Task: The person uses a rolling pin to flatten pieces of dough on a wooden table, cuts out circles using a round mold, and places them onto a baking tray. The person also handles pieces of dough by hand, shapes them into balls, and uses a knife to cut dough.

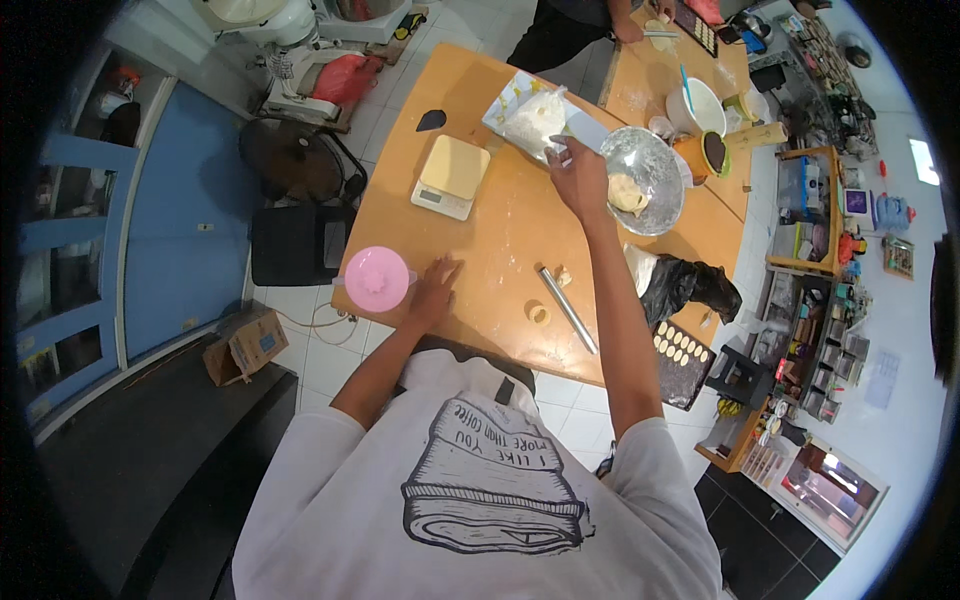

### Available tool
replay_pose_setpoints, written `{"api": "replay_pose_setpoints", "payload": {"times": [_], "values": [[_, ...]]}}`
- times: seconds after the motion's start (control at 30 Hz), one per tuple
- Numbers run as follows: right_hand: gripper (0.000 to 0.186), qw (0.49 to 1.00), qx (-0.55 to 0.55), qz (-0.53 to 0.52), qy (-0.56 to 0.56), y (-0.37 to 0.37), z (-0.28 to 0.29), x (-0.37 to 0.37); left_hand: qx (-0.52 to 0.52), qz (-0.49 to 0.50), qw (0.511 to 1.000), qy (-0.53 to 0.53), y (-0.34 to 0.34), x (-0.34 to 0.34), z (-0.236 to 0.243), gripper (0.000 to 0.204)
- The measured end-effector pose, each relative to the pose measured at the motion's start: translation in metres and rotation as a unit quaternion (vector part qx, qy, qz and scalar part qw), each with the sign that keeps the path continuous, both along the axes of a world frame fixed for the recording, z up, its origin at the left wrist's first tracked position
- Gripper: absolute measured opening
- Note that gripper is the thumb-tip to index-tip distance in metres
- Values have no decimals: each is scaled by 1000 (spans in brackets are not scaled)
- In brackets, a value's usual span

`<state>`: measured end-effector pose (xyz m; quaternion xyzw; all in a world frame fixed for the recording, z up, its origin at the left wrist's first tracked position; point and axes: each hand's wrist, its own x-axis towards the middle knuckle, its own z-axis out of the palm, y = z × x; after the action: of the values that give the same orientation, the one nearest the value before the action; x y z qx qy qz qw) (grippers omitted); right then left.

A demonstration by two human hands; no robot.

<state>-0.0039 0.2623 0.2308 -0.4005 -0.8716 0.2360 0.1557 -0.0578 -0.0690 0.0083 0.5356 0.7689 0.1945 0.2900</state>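
Now right hand (580,178) at flour bag (530,118), bag's long axis toward far-left, left hand (434,290) flat

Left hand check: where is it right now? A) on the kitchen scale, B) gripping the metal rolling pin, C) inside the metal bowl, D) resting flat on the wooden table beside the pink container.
D: the left hand lies palm down on the wooden table, just right of the pink container, while the metal rolling pin, the metal bowl and the kitchen scale lie apart from it.
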Motion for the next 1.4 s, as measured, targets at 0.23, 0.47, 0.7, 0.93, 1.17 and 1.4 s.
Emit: {"api": "replay_pose_setpoints", "payload": {"times": [0.23,0.47,0.7,0.93,1.17,1.4], "values": [[28,997,-18,-14,-71,54,-30,-42,5,0,1000,-1,0,-3,3,78],[34,994,0,-43,-104,73,-53,-72,28,-12,1000,10,-4,-7,-7,78],[36,989,16,-75,-130,76,-67,-79,29,-12,999,-25,-2,-10,1,78],[17,995,8,-93,-43,64,-56,-71,41,-10,999,-16,-2,-12,3,78],[13,970,36,-80,226,-16,-19,-6,-6,-21,999,-30,1,-14,10,75],[7,987,10,-53,154,-117,28,61,71,-17,997,0,-8,-8,-8,77]]}}
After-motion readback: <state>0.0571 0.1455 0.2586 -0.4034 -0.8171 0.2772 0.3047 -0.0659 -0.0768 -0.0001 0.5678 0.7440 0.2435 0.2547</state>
